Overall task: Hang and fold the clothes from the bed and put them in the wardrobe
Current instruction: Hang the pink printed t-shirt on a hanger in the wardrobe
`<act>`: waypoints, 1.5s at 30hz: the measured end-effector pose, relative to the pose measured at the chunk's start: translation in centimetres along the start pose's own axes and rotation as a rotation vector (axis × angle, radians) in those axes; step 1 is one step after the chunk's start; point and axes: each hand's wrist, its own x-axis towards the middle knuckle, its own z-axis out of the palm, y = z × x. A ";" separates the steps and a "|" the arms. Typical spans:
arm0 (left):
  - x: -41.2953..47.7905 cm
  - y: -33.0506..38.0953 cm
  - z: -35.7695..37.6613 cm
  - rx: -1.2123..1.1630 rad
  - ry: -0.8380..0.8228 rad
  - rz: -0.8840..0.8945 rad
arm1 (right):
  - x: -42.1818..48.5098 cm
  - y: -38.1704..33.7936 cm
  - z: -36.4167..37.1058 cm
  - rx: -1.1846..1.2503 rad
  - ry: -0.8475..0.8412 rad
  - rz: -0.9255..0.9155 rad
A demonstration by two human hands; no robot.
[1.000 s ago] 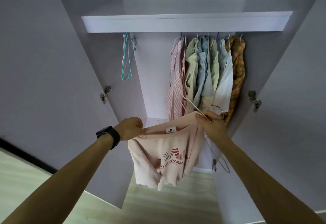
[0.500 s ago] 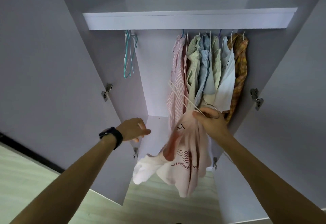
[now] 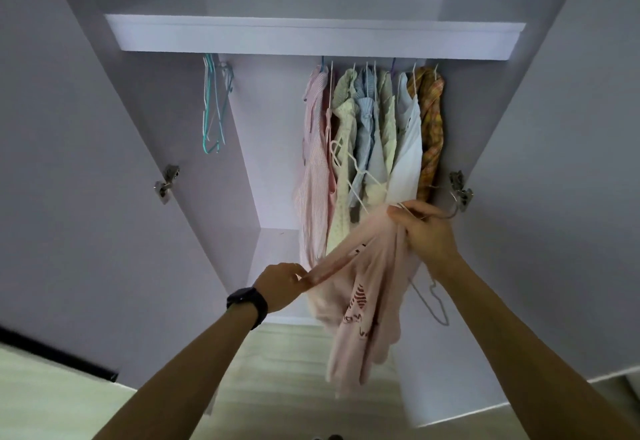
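Now: top held at open wardrobe, both hands on it

Wardrobe (image 3: 273, 128) stands open ahead of both hands, doors swung out left and right. Shelf (image 3: 311, 36) runs across well above the grips. Row of shirts (image 3: 374, 134) hangs packed together under it, directly above the right hand (image 3: 427, 235), with their hems just over its knuckles.

Top (image 3: 367, 301), pale pink with a red print, hangs bunched between the hands and drops below them towards the floor. Right hand grips its gathered upper edge, fingers curled tight, together with a white wire hanger (image 3: 360, 171). One end of the hanger pokes up and left from that fist across the shirts; more wire loops out below the wrist. Left hand (image 3: 280, 285), lower and to the left, pinches a stretched strip of the top, pulled taut towards the right fist.

Spare hangers (image 3: 213, 107), teal and white, hang high up, left of both grips. Watch (image 3: 247, 302), black, sits on the left wrist.
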 end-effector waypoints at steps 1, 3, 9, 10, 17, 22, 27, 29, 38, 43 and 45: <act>0.0 -0.6 -0.4 0.024 0.012 -0.003 | 0.1 0.4 -0.6 0.000 0.028 0.007; -0.2 -1.1 -1.7 -0.091 0.037 -0.010 | -0.1 1.4 -1.3 -0.029 0.057 0.015; -0.7 1.8 -8.2 -0.405 0.104 0.078 | -1.0 4.5 -1.7 -0.143 0.072 0.194; -0.6 2.8 -9.2 -0.359 0.122 0.113 | -1.2 4.5 -1.4 -0.160 0.049 0.198; -0.4 10.1 -14.6 -0.101 0.266 0.229 | -0.7 -0.1 0.1 0.110 0.238 0.206; -1.3 12.3 -16.7 -0.041 0.296 0.256 | 0.3 -9.5 0.0 0.624 0.351 0.195; -2.7 13.2 -18.5 -0.037 0.357 0.286 | 0.0 -16.3 1.1 0.999 0.156 0.049; -3.2 13.3 -19.6 -0.024 0.384 0.288 | 0.0 -17.5 2.1 1.028 0.110 0.044; -4.7 13.3 -24.2 0.133 0.518 0.197 | 0.5 -19.3 3.8 1.089 0.051 0.063; -4.1 12.6 -24.5 0.146 0.363 0.082 | 0.7 -20.5 2.6 1.109 0.035 0.036; -3.9 12.9 -24.1 0.112 0.319 0.082 | 0.6 -20.4 2.3 1.129 0.003 0.047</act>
